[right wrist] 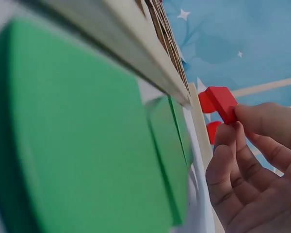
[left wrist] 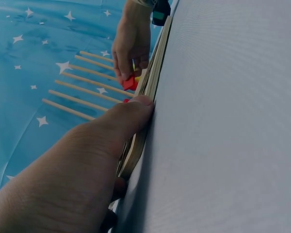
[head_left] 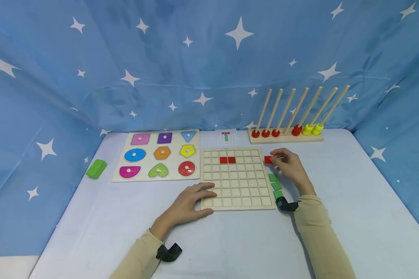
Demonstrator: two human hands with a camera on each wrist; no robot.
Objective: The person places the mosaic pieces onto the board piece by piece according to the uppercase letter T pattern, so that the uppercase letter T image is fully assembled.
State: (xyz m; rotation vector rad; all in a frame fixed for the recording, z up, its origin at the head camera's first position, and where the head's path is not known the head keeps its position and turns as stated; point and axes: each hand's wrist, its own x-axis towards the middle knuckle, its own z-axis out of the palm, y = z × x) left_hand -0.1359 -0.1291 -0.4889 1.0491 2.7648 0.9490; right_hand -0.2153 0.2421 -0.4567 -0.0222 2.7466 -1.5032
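Observation:
My right hand (head_left: 290, 167) pinches a red square tile (head_left: 267, 159) between thumb and fingers, just off the right edge of a wooden grid board (head_left: 236, 183). The right wrist view shows this red tile (right wrist: 222, 103) tilted and raised. Two red tiles (head_left: 227, 160) sit side by side in cells near the board's top. My left hand (head_left: 186, 203) rests at the board's lower left corner, fingers extended over the grid and thumb by the near edge. Several green tiles (head_left: 276, 186) lie along the board's right side, near my right wrist.
Behind the board lies a card (head_left: 226, 137) printed with a red and green T on a grid. A shape puzzle with knobs (head_left: 174, 176) lies left, a green block (head_left: 96, 169) beyond it. A bead stand with upright rods (head_left: 285, 137) stands at the back right.

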